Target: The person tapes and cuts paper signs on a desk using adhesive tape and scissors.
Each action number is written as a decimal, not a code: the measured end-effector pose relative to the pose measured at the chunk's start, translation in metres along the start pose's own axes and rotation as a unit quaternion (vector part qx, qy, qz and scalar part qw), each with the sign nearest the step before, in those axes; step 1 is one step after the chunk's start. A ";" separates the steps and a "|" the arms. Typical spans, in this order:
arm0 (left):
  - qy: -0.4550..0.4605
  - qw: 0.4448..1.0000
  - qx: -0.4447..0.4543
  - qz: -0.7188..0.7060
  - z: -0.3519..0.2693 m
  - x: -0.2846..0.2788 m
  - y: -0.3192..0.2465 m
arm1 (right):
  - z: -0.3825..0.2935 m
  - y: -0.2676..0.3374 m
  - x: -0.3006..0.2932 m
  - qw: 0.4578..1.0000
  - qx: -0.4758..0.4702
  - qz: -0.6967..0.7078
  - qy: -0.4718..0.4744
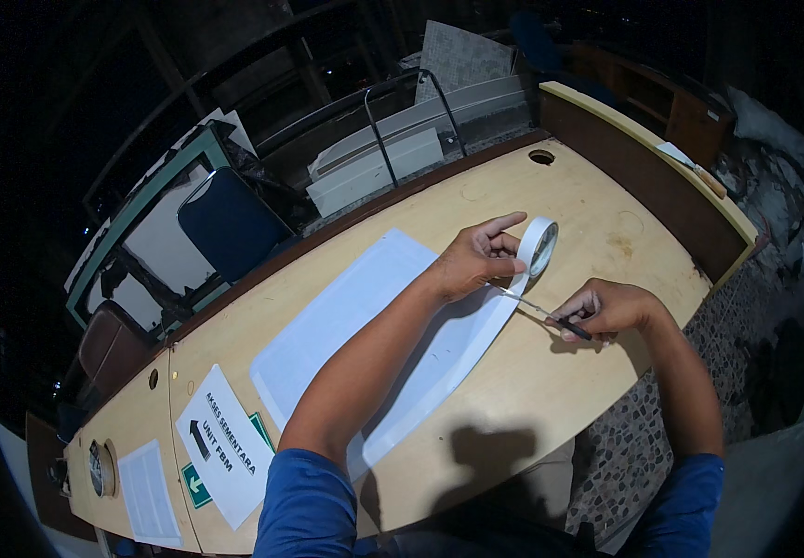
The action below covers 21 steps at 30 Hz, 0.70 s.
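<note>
A roll of white adhesive tape [533,240] stands on edge at the far right corner of a large white sheet [381,300]. My left hand [482,258] grips the tape by the roll's near side, thumb against it and index finger stretched out. From the roll, tape runs down to the sheet's corner and a pale strip lines the right edge. My right hand [600,310] holds a black-handled cutting tool [573,329]. Its thin metal blade crosses the tape just below the roll; whether it is scissors or a knife is unclear.
The curved wooden desk [583,209] has a raised panel [646,181] on the right, with a wooden-handled blade tool [695,167] on top. Printed paper sign [224,446], green arrow sign [197,486], white sheet [151,492] and another tape roll [102,469] lie left. Chairs [231,223] stand beyond.
</note>
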<state>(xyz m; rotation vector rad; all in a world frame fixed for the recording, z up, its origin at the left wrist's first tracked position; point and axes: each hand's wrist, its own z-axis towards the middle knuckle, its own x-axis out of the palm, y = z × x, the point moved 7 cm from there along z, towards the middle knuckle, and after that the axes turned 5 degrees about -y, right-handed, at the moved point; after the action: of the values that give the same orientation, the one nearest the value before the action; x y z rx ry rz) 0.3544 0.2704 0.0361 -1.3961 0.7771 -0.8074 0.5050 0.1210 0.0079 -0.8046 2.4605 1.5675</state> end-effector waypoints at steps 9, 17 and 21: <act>0.007 1.000 -0.001 -0.016 0.003 0.002 0.004 | 0.003 -0.002 0.001 1.000 -0.010 0.024 0.007; 0.019 0.999 0.005 -0.031 0.006 0.005 0.007 | 0.003 -0.007 0.000 1.000 -0.009 0.029 -0.005; 0.022 0.999 0.010 -0.021 0.007 0.007 0.008 | 0.002 -0.008 0.001 0.999 -0.018 0.048 -0.005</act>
<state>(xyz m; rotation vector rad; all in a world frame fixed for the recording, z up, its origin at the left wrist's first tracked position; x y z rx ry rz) 0.3637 0.2684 0.0284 -1.3846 0.7732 -0.8789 0.5082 0.1196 0.0002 -0.6913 2.5058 1.6472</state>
